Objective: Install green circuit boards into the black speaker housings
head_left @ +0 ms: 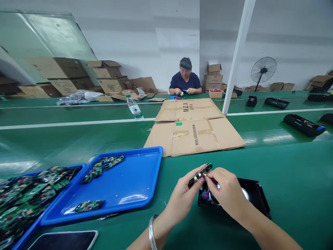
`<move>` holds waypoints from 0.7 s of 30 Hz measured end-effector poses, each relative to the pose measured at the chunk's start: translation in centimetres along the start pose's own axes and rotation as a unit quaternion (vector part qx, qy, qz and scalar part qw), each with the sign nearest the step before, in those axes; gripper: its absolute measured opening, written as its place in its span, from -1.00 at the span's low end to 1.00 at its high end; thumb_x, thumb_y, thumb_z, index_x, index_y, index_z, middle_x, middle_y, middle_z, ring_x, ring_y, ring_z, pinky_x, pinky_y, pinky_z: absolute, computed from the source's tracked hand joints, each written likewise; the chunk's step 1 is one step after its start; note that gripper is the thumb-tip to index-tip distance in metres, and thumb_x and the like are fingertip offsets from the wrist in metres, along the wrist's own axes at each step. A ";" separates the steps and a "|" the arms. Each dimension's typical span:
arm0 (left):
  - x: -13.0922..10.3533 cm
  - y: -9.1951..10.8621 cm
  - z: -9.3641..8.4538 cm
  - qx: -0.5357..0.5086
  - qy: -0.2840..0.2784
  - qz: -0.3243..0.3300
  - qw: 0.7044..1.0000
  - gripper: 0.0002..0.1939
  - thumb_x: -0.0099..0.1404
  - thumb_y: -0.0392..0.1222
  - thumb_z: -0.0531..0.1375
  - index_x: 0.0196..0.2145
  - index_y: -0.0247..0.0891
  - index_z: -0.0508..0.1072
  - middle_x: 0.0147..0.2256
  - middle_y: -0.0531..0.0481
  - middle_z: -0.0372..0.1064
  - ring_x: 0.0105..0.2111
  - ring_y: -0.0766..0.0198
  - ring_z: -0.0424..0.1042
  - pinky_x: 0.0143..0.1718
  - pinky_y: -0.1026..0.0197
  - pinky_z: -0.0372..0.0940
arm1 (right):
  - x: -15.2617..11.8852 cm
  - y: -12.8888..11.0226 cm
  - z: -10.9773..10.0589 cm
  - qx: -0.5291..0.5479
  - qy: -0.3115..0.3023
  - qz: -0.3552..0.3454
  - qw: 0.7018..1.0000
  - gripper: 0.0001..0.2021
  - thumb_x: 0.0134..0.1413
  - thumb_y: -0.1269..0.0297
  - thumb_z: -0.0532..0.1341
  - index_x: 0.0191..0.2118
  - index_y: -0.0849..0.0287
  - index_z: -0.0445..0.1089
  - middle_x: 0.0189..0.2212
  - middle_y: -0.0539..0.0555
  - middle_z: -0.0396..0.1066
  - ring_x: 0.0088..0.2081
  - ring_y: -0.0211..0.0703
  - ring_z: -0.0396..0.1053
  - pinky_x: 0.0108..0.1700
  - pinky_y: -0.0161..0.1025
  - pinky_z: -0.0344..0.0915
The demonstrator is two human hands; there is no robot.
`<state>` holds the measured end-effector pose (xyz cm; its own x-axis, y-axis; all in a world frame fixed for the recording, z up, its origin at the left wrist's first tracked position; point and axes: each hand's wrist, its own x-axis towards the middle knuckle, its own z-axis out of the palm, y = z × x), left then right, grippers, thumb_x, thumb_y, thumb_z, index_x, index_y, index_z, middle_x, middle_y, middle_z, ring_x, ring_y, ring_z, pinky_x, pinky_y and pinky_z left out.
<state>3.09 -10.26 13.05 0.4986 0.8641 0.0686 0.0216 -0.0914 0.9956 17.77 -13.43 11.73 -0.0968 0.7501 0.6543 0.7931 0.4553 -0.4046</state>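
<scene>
Between its thumb and fingers, my left hand (182,198) holds a green circuit board (199,175), tilted up to the right. My right hand (226,189) is closed in a pinch on a small white connector (205,175) at the board's lower edge. Under both hands lies an open black speaker housing (256,194) with a blue and red round part (205,195) and wires inside. My right hand hides much of the housing's middle. A silver bangle (152,232) circles my left wrist.
A blue tray (125,185) with several boards lies left, beside another tray heaped with boards (28,194). A phone (63,240) lies at the front left. Flattened cardboard (182,137) and a bottle (134,108) are ahead. A person (185,78) sits opposite. Black housings (303,125) stand right.
</scene>
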 end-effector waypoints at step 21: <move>-0.3 -1.4 1.2 -0.123 -0.004 0.023 0.992 -0.65 0.29 -0.09 0.08 0.02 -0.15 0.35 0.08 -0.05 0.26 0.09 0.07 0.20 0.14 0.06 0.09 | -0.5 -0.7 0.4 -0.126 0.038 -0.042 0.990 -0.71 0.19 0.49 -0.01 -0.54 0.21 0.24 -0.63 0.02 0.21 -0.55 -0.24 0.12 -0.45 -0.27 0.06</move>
<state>3.91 -10.96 11.53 0.5007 0.8579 0.1152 -0.2131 -0.0068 0.9770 17.04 -13.96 11.45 -0.1311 0.6724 0.7284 0.9101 0.3731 -0.1806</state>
